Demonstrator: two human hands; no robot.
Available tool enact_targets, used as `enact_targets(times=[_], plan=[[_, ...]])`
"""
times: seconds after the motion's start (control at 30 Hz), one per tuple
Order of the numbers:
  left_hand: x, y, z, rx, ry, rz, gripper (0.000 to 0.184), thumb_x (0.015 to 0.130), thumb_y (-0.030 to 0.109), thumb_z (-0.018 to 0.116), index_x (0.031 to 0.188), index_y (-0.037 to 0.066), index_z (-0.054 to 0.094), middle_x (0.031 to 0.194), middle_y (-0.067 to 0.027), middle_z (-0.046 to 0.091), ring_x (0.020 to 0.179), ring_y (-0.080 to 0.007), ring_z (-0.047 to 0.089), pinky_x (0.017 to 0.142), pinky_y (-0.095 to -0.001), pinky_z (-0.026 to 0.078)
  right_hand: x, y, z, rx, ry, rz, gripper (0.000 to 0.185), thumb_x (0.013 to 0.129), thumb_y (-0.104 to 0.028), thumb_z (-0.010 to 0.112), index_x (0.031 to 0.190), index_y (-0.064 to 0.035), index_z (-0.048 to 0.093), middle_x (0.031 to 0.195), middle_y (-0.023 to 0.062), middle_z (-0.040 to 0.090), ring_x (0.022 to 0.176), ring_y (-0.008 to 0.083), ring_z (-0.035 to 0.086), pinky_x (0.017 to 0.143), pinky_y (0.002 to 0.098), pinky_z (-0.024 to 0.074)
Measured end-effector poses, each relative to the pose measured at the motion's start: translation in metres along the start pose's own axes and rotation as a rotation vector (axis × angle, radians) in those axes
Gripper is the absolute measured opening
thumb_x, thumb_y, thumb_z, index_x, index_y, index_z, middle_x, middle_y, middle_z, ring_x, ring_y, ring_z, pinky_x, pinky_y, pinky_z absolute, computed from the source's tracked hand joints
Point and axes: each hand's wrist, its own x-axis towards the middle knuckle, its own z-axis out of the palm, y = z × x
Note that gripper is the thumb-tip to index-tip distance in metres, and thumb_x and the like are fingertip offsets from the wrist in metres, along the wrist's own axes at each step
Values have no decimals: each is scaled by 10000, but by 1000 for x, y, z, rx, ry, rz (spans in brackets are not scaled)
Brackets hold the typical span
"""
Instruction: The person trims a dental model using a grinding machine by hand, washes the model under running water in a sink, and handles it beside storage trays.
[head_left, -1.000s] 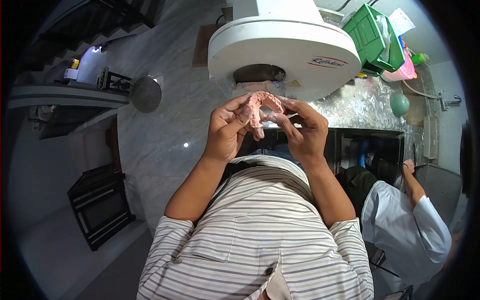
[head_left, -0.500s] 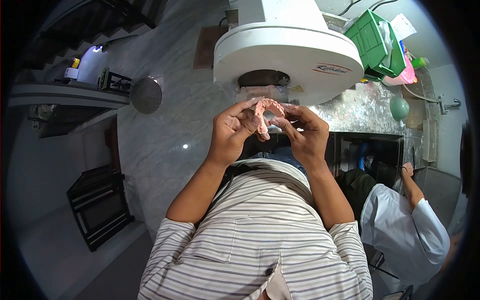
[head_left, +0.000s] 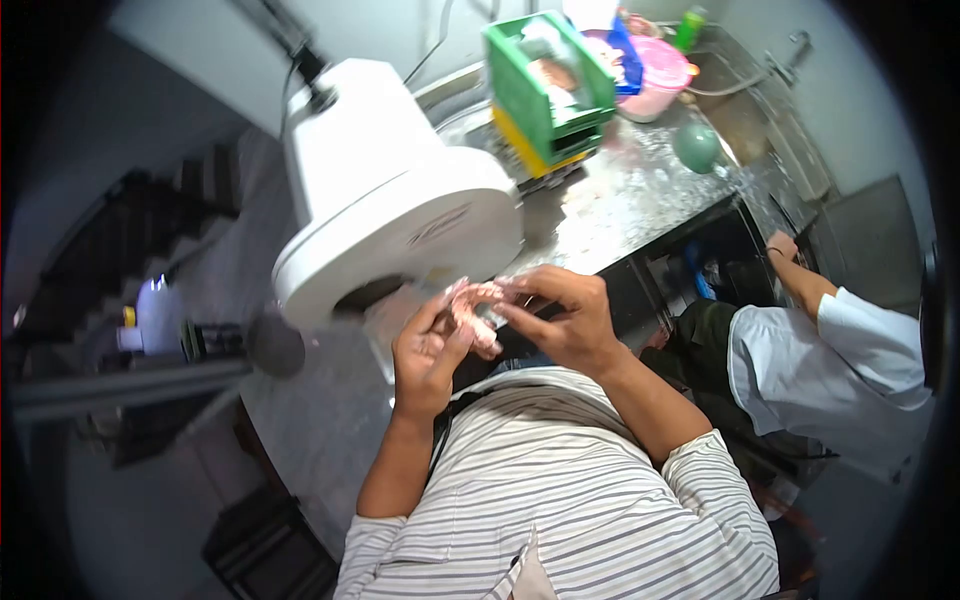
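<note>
A pink, horseshoe-shaped dental cast (head_left: 470, 306) is between my two hands, in front of my chest. My left hand (head_left: 428, 355) grips its left side, with the thumb on the near face. On the other side, my right hand (head_left: 560, 318) pinches the cast's upper right edge between thumb and fingers. Just beyond the hands is a white rounded machine (head_left: 410, 225) with a dark opening in its underside. Motion blur hides the cast's fine surface.
On the wet worktop (head_left: 610, 200) are a green bin (head_left: 545, 90) on a yellow one, a pink tub (head_left: 655, 75) and a green bowl (head_left: 697, 147). At the right, a person in a pale top (head_left: 800, 365) reaches toward the counter.
The view has swung right and tilted, so the machine appears farther left and the bins nearer the middle. Both hands still hold the cast, which now looks turned.
</note>
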Motion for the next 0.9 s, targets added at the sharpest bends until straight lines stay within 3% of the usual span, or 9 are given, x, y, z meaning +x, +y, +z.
enact_targets(times=[0.23, 0.47, 0.57, 0.63, 0.7, 0.73, 0.77, 0.8, 0.9], plan=[[58, -11, 81, -71, -67, -81, 523, 946, 15, 571, 1437, -75, 417, 1242, -254, 620, 873, -274, 717, 712, -382, 630, 30, 19, -105, 1, 26, -179, 194, 785, -62, 774, 949, 14, 705, 796, 110, 699, 684, 214, 707, 619, 294, 559], [149, -34, 187, -165, -28, -208, 510, 938, 24, 588, 1407, -94, 427, 1222, -270, 620, 916, -306, 715, 727, -410, 639, 89, 60, -242, -37, -111, -99, 239, 752, -84, 802, 935, 33, 703, 819, 140, 713, 731, 248, 720, 651, 323, 567], [178, -37, 221, -164, 13, -182, 495, 952, 11, 594, 1409, -85, 430, 1182, -245, 639, 905, -265, 713, 748, -405, 634, 128, 76, -299, -124, -301, -137, 300, 745, -134, 834, 971, 22, 711, 884, 153, 722, 799, 265, 722, 719, 347, 571], [191, -36, 234, -138, 27, -159, 487, 951, 6, 591, 1404, -85, 437, 1190, -247, 635, 902, -264, 711, 756, -405, 633, 156, 86, -338, -107, -530, -11, 397, 734, -206, 863, 1023, 20, 711, 940, 152, 731, 862, 267, 717, 770, 358, 568], [198, -38, 243, -73, 60, -89, 486, 938, 1, 595, 1395, -84, 452, 1195, -253, 634, 916, -271, 709, 757, -403, 631, 182, 99, -386, -112, -476, 69, 469, 717, -245, 883, 1066, 15, 708, 963, 133, 739, 865, 228, 712, 775, 342, 564], [201, -41, 245, -32, 99, -86, 506, 928, 24, 603, 1399, -79, 449, 1238, -275, 601, 947, -291, 691, 744, -420, 620, 190, 123, -412, -139, -343, 52, 476, 709, -239, 893, 1070, 9, 706, 981, 97, 738, 894, 185, 692, 791, 325, 557], [203, -46, 242, -15, 103, -72, 506, 926, 31, 610, 1398, -67, 455, 1234, -273, 603, 941, -293, 690, 720, -427, 621, 201, 129, -439, -197, -210, 232, 453, 716, -221, 899, 1061, 2, 709, 1004, 75, 729, 919, 159, 676, 810, 311, 547], [207, -48, 244, -5, 118, -76, 503, 925, 36, 616, 1392, -67, 459, 1233, -266, 604, 938, -296, 692, 709, -431, 623, 211, 151, -465, -198, -59, 219, 424, 753, -243, 881, 1054, -2, 707, 1000, 58, 726, 927, 162, 674, 842, 307, 535], [213, -64, 241, 8, 223, -92, 485, 927, 48, 630, 1371, -67, 472, 1233, -245, 609, 931, -303, 699, 685, -431, 632, 236, 240, -553, -380, 286, 338, 482, 753, -329, 875, 1070, -7, 707, 1237, 146, 657, 1132, 249, 630, 974, 352, 485]])
